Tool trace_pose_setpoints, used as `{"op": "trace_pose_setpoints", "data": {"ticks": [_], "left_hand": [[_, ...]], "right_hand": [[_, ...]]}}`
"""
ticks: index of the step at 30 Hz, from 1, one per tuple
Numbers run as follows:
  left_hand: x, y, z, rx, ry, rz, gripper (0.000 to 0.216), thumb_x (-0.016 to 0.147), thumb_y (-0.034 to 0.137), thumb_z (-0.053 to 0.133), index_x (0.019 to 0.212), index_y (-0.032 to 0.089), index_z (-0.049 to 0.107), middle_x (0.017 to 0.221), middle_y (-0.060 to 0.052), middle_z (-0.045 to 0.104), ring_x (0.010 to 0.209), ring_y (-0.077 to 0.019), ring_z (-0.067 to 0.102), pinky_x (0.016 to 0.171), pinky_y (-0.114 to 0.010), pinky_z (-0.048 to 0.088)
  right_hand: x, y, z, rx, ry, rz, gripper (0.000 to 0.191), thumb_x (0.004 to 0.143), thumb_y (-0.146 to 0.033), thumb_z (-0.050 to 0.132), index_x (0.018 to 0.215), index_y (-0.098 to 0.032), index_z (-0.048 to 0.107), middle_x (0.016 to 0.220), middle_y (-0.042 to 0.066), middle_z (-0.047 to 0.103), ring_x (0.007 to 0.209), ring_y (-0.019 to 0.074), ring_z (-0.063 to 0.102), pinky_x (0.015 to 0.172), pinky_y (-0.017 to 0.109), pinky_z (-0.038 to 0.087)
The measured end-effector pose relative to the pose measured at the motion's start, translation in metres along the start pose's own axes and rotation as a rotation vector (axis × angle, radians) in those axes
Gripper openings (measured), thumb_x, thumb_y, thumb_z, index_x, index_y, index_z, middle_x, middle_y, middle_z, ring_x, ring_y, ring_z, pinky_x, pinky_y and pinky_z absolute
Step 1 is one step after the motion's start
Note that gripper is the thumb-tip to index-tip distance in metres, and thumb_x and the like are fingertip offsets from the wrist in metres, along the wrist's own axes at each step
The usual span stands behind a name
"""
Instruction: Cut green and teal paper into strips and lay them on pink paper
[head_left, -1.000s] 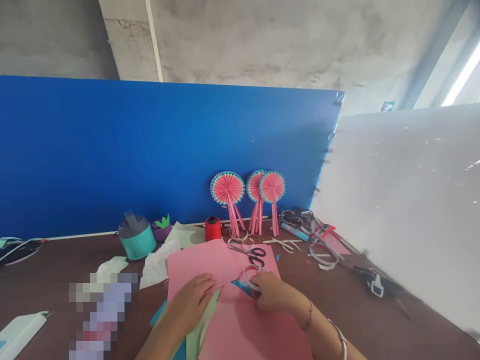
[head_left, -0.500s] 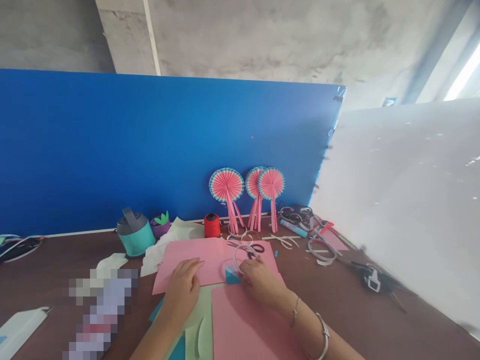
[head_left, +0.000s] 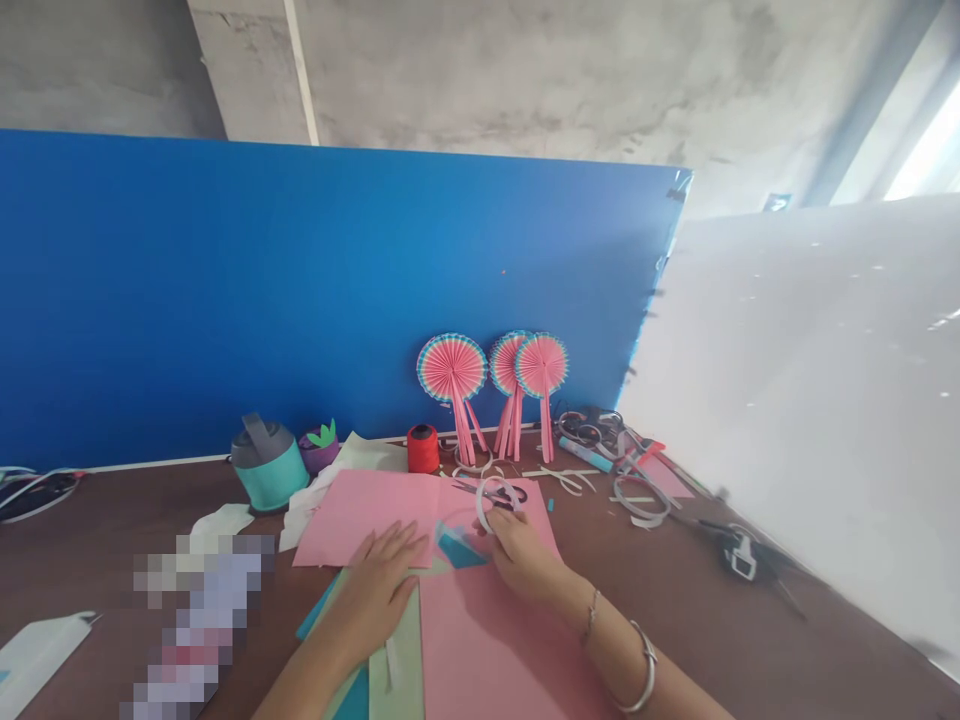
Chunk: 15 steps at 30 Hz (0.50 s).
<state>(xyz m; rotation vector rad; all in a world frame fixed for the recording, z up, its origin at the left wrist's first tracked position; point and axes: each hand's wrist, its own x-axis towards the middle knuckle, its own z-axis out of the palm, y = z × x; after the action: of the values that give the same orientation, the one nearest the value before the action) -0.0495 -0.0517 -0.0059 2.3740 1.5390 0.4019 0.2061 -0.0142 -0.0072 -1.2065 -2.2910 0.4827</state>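
My left hand (head_left: 382, 580) lies palm down with its fingers stretched over the near edge of a pink paper sheet (head_left: 360, 510) and the pale green paper (head_left: 405, 640) below it. My right hand (head_left: 521, 550) is closed on a thin white ring, apparently a roll of tape (head_left: 481, 505), held upright over the pink paper. Between the hands is a small blue paper piece (head_left: 459, 548). Behind the ring lie black-handled scissors (head_left: 517, 494), partly hidden by it. Another pink sheet (head_left: 487, 640) lies under my right forearm.
Three pink pleated paper rosettes (head_left: 452, 368) lean on the blue partition (head_left: 300, 280). A red thread spool (head_left: 423, 450), a purple pot (head_left: 320, 452) and a teal container (head_left: 270, 475) stand left of them. Paper scraps (head_left: 574, 482), loose rings (head_left: 641, 500) and a black cable (head_left: 739, 552) lie right.
My left hand has slid right and spread its fingers. My right hand has shifted slightly right and up with the ring. The blue piece has turned and shows more of itself.
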Motion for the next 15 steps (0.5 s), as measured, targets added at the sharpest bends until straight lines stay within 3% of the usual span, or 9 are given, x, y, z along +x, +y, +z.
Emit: {"op": "trace_pose_setpoints", "data": {"ticks": [2,4,7,11,13,15], "left_hand": [[-0.001,0.009,-0.003,-0.050,-0.030,0.094,0.048,0.096,0.032,0.044,0.144,0.035,0.048,0.157,-0.004,0.038,0.147,-0.0263,0.030,0.119,-0.059,0.019],[-0.004,0.019,-0.006,-0.090,-0.151,0.186,0.053,0.091,0.038,0.055,0.144,0.041,0.046,0.161,-0.002,0.028,0.149,-0.0294,0.021,0.118,-0.063,0.015],[-0.008,0.025,-0.011,-0.103,-0.232,0.174,0.056,0.083,0.033,0.066,0.136,0.045,0.055,0.161,-0.002,0.027,0.149,-0.0347,0.016,0.115,-0.069,0.011],[-0.008,0.017,-0.010,-0.047,-0.126,0.110,0.049,0.081,0.025,0.065,0.127,0.041,0.065,0.161,-0.002,0.029,0.150,-0.0364,0.016,0.116,-0.069,0.013],[-0.007,0.015,-0.005,-0.034,-0.009,0.129,0.050,0.086,0.030,0.060,0.136,0.036,0.058,0.161,-0.005,0.031,0.150,-0.0353,0.020,0.117,-0.066,0.018],[-0.006,0.018,0.000,-0.034,0.154,0.173,0.058,0.092,0.032,0.052,0.149,0.027,0.041,0.159,-0.010,0.036,0.149,-0.0316,0.025,0.118,-0.061,0.023]], "right_hand": [[0.003,0.006,0.001,0.081,0.065,-0.013,0.024,0.087,-0.007,0.036,0.089,-0.019,0.058,0.094,0.009,0.069,0.092,0.0222,0.060,0.097,0.044,0.039],[0.006,0.009,0.001,0.131,0.088,-0.027,0.023,0.090,-0.013,0.039,0.080,-0.020,0.059,0.083,0.006,0.069,0.086,0.0213,0.062,0.100,0.045,0.039],[0.008,0.008,0.000,0.222,0.106,0.011,0.028,0.093,-0.030,0.046,0.072,-0.021,0.061,0.072,0.004,0.065,0.078,0.0214,0.061,0.086,0.037,0.048],[0.006,0.000,-0.001,0.346,0.135,0.077,0.037,0.090,-0.048,0.055,0.066,-0.021,0.062,0.064,0.002,0.060,0.072,0.0202,0.059,0.071,0.030,0.049],[0.005,-0.005,-0.002,0.300,0.130,0.044,0.038,0.092,-0.048,0.052,0.065,-0.021,0.061,0.063,0.001,0.058,0.069,0.0185,0.057,0.077,0.031,0.049],[0.003,-0.012,-0.003,0.206,0.114,-0.024,0.036,0.095,-0.042,0.048,0.066,-0.022,0.059,0.062,-0.001,0.057,0.067,0.0168,0.057,0.090,0.036,0.047]]}}
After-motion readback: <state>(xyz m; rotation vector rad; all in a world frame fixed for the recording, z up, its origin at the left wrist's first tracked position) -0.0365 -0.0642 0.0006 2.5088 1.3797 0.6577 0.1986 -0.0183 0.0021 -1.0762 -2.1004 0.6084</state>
